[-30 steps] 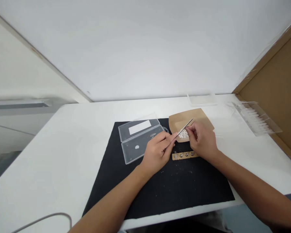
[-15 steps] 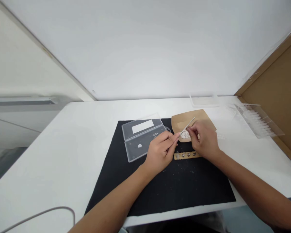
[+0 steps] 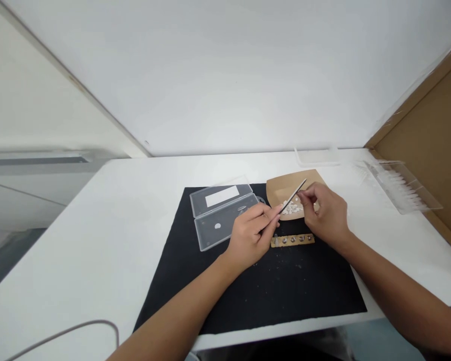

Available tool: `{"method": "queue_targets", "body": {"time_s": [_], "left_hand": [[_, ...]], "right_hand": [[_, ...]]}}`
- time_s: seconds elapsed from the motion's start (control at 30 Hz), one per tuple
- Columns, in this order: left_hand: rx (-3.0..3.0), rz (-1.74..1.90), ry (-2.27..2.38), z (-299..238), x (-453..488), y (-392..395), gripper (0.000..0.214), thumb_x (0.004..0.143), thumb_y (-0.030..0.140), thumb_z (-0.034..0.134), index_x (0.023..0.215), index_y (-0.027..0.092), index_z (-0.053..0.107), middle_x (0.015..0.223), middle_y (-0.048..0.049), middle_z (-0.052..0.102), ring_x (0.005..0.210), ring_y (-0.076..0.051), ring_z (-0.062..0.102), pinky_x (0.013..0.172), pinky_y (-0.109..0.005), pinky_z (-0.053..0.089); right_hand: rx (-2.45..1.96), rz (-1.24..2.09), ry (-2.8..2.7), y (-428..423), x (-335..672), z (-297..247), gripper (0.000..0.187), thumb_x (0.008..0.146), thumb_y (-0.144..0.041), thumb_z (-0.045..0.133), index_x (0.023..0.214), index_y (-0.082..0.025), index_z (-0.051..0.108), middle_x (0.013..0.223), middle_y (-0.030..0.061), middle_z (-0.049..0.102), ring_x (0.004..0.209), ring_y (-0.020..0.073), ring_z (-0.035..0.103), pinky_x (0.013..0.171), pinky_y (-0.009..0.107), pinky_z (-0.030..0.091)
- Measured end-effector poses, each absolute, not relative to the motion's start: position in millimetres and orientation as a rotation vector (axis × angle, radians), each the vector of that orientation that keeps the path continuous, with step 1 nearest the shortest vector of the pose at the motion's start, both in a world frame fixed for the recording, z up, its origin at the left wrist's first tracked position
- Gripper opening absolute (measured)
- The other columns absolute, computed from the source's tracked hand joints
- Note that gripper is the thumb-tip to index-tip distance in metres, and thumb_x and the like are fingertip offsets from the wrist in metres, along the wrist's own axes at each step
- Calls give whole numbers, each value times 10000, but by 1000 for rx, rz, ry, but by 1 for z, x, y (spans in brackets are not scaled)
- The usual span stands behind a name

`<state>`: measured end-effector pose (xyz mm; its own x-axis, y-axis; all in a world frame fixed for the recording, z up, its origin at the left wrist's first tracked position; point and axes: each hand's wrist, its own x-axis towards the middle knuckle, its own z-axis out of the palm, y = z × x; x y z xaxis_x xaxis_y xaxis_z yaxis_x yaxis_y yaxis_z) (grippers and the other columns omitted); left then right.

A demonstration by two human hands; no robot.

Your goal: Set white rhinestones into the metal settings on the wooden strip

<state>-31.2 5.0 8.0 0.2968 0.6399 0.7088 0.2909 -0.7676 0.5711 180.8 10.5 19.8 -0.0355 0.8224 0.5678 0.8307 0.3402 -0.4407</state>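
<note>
Overall, a white table (image 3: 78, 240) dominates; on it a black mat (image 3: 270, 306). Open clear case (image 3: 206, 238), then brown paper (image 3: 285, 183) overlapping the mat's far edge. Left hand (image 3: 251, 230) and right hand (image 3: 325, 213) meet above. Nearer: studded strip (image 3: 292, 241). Thin file-like stick (image 3: 294, 194) slants over the paper, gripped by the left; right fingertips pinched beside it, contents too small to tell. Smallest: white bits (image 3: 291, 208) on the paper. Best handling, I'd judge: stick steady, touch light, fingertips off its edge.
</note>
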Motion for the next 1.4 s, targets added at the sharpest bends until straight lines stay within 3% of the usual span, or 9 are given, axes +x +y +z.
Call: {"method": "queue_targets", "body": {"time_s": [1.13, 1.4], "left_hand": [[2274, 1459, 942, 9, -32, 3, 259, 1007, 135, 606, 1217, 187, 747, 871, -51, 763, 798, -158, 707, 738, -287, 585], [2489, 1520, 1424, 9, -52, 19, 164, 975, 189, 631, 1112, 184, 720, 914, -71, 758, 857, -225, 701, 809, -355, 572]], "right_hand": [[-1281, -3, -2049, 12, 183, 18, 269, 1035, -334, 576, 787, -233, 557, 710, -3, 664, 633, 166, 577, 605, 338, 350], [-1261, -74, -1857, 13, 191, 21, 182, 1026, -322, 635, 868, -237, 608, 817, 2, 733, 714, 167, 670, 638, 317, 440]]}}
